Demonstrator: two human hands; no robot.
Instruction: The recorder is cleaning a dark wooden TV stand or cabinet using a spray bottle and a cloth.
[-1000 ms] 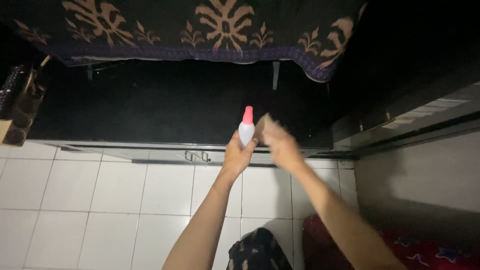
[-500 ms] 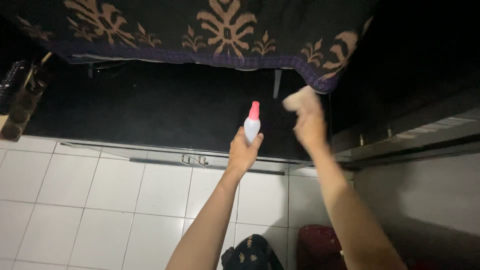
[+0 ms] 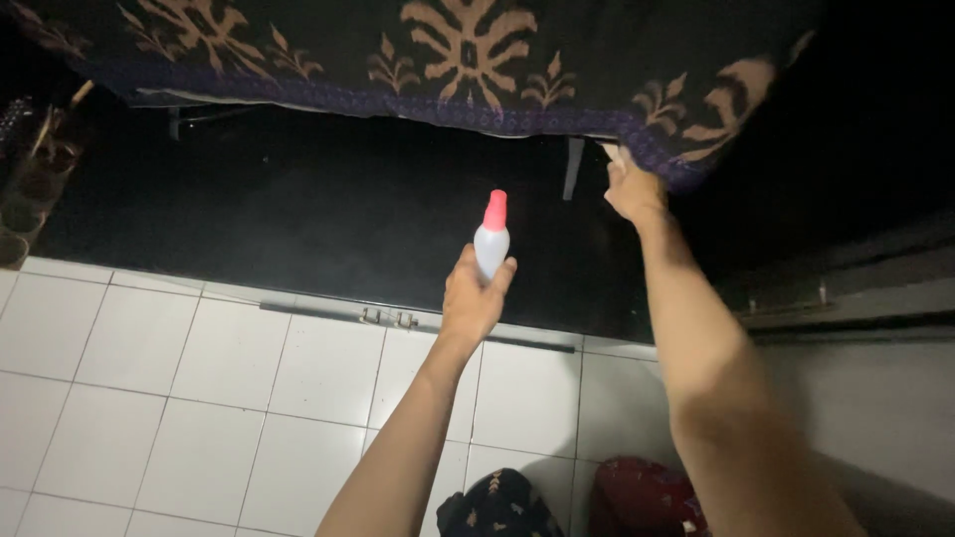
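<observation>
1. The left hand (image 3: 475,298) is wrapped around the lower body of a small white bottle (image 3: 490,244) with a pink cap. The bottle stands upright, cap up, and is held out in front over the line where the white tiled floor (image 3: 199,398) meets the dark area beyond. A grip low on the body leaves the top free and facing forward.

2. The right hand (image 3: 630,189) reaches further out and higher, to the hem of a dark patterned cloth (image 3: 468,60) with tan leaf shapes and a purple border. The fingers seem pinched on the cloth's edge, beside a thin metal leg (image 3: 571,167), though the dim light makes the exact hold hard to read. Taking the hem there would lift or hold the drape away from the dark space beneath.

3. The bottle sits between the two arms, below the cloth's border and well apart from it.

4. A metal strip (image 3: 388,318) with a small catch runs along the tile edge, just below the left hand.

5. At the bottom edge, near the person, lie a dark patterned fabric (image 3: 497,502) and a red one (image 3: 642,497). At far left some wooden items (image 3: 30,159) stand in shadow, too dim to identify.
</observation>
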